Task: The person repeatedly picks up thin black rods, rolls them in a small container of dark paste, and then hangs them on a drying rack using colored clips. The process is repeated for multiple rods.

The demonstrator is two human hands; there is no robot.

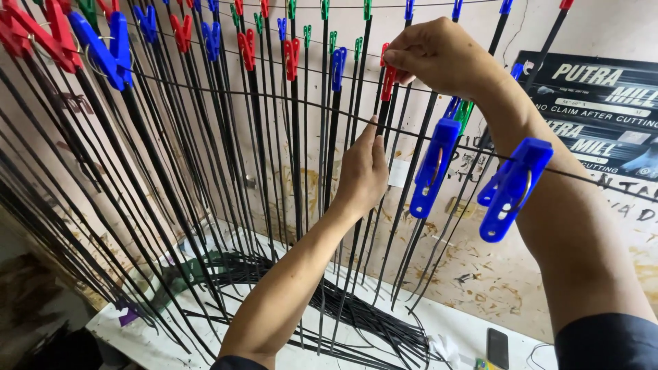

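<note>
Many thin black strips [205, 171] hang from wires, each held by a red, blue or green clothes peg. My right hand [445, 58] is raised at the upper middle and pinches a red peg [388, 81] on a wire. My left hand [362, 171] is lower, its fingers closed around the black strip [381, 113] that hangs just under that red peg. Two large blue pegs [432, 168] [510, 188] sit on the nearest wire in front of my right forearm.
A white worktable [466, 336] below holds a heap of loose black strips [356, 312], a dark phone [498, 347] and a purple scrap [128, 316]. The stained wall [493, 274] behind carries a dark printed sign [603, 109] at the right.
</note>
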